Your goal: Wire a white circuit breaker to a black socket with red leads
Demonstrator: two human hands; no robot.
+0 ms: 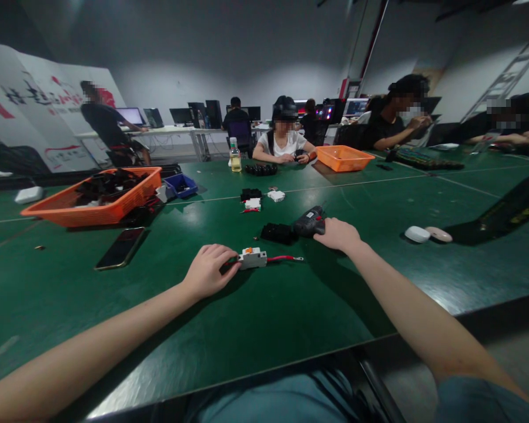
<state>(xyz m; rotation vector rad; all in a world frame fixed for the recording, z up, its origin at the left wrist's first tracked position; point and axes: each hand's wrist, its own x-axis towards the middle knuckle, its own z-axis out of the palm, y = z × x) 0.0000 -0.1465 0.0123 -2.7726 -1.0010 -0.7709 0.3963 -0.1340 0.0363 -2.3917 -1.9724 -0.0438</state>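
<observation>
My left hand rests on the green table with its fingers curled around the left end of a small white circuit breaker. A red wire sticks out of the breaker to the right. My right hand is closed on the handle of a dark electric screwdriver lying on the table. A black part lies just left of the screwdriver.
An orange basket of black parts and a blue bin stand at the left, with a phone in front. More breakers, a bottle and a second orange basket lie farther back. Other people sit around the table.
</observation>
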